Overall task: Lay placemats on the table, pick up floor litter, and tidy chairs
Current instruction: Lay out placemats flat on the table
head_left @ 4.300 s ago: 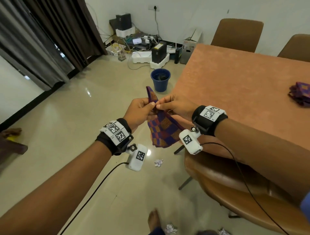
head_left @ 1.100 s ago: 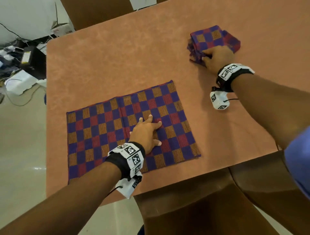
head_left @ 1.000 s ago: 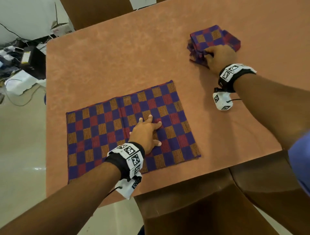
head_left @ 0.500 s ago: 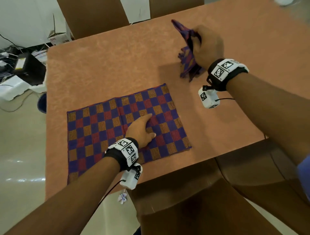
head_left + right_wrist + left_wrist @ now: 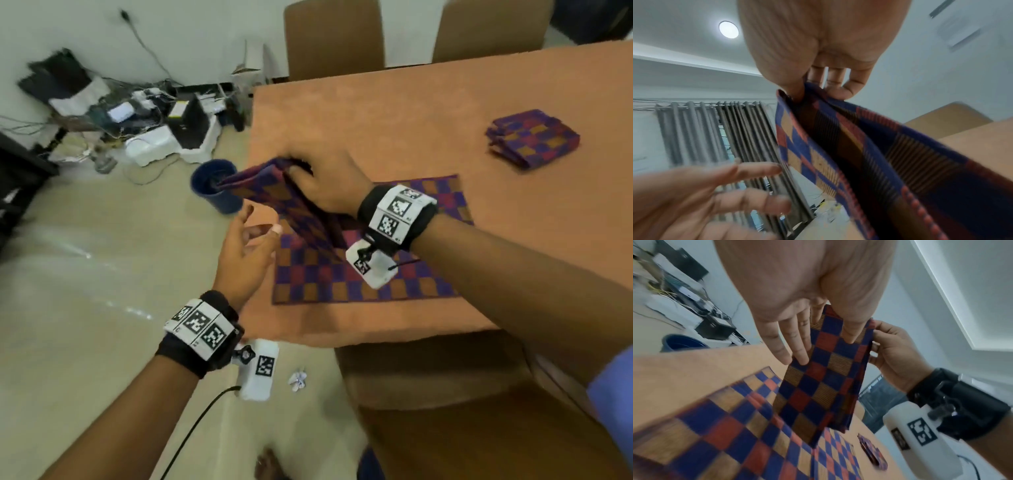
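Note:
One checked placemat lies flat on the orange table. My right hand pinches a folded checked placemat by its top edge, and it hangs above the table's left edge. The right wrist view shows thumb and fingers gripping the held placemat. My left hand hovers just below and left of it, fingers spread, holding nothing. In the left wrist view the left hand's fingers are straight beside the hanging placemat. A folded stack of placemats sits at the table's right.
A crumpled paper scrap lies on the floor by the near brown chair. A blue bin stands off the table's left edge. Two chairs are at the far side. Cables and boxes clutter the back wall.
My right hand lifted a folded placemat off the stack and carried it left over the laid one. My left hand came off the flat placemat and rose towards it.

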A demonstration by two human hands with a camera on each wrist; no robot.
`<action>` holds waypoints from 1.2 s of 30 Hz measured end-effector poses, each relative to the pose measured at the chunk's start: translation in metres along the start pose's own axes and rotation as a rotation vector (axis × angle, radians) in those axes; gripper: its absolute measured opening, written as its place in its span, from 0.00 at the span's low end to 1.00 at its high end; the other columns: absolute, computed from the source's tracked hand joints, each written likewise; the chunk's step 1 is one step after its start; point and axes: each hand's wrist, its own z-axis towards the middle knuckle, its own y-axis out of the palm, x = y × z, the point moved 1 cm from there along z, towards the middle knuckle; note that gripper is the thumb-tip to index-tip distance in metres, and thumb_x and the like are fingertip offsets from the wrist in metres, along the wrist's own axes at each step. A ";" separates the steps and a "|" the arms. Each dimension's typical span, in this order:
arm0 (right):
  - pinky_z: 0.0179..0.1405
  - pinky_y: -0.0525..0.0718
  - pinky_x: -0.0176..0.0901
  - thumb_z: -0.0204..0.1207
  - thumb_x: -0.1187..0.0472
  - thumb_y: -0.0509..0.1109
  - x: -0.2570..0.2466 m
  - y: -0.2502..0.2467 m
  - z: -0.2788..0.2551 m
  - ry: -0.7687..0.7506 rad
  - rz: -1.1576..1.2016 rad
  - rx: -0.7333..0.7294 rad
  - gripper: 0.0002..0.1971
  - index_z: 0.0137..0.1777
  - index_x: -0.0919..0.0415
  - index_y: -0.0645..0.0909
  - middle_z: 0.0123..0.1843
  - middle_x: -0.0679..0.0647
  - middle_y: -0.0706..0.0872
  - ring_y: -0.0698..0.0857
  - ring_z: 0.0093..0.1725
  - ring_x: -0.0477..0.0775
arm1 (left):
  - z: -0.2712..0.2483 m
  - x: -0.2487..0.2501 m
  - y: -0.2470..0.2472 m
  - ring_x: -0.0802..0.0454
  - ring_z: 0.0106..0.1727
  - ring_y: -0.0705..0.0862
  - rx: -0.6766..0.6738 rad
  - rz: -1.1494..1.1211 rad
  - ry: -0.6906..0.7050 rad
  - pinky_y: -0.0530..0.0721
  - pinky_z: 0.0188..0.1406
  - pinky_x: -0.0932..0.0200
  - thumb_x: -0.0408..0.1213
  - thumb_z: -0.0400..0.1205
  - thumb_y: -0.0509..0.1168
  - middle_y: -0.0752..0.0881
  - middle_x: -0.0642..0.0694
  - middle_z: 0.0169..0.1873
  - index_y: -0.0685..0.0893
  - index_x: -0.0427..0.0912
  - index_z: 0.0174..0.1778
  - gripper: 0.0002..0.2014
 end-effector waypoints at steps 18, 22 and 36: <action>0.50 0.85 0.60 0.82 0.57 0.61 -0.326 0.433 0.070 0.227 0.672 -0.579 0.10 0.44 0.50 0.84 0.43 0.59 0.88 0.86 0.46 0.66 | -0.113 -0.106 -0.467 0.50 0.44 0.89 0.480 -0.021 -0.174 0.83 0.41 0.57 0.40 0.89 0.53 0.89 0.47 0.42 0.81 0.52 0.46 0.12; 0.46 0.83 0.51 0.81 0.59 0.64 -0.313 0.460 0.101 0.249 0.565 -0.495 0.10 0.41 0.49 0.85 0.38 0.47 0.87 0.84 0.39 0.50 | -0.107 -0.126 -0.519 0.46 0.43 0.88 0.556 0.052 -0.203 0.85 0.38 0.57 0.40 0.88 0.54 0.89 0.44 0.42 0.82 0.51 0.47 0.11; 0.47 0.85 0.33 0.72 0.57 0.78 -0.263 0.523 0.204 0.195 0.489 -0.559 0.15 0.58 0.53 0.87 0.51 0.45 0.90 0.88 0.45 0.39 | 0.097 -0.122 -0.550 0.37 0.40 0.91 0.557 -0.071 -0.307 0.89 0.48 0.37 0.53 0.75 0.66 0.91 0.38 0.35 0.89 0.42 0.37 0.17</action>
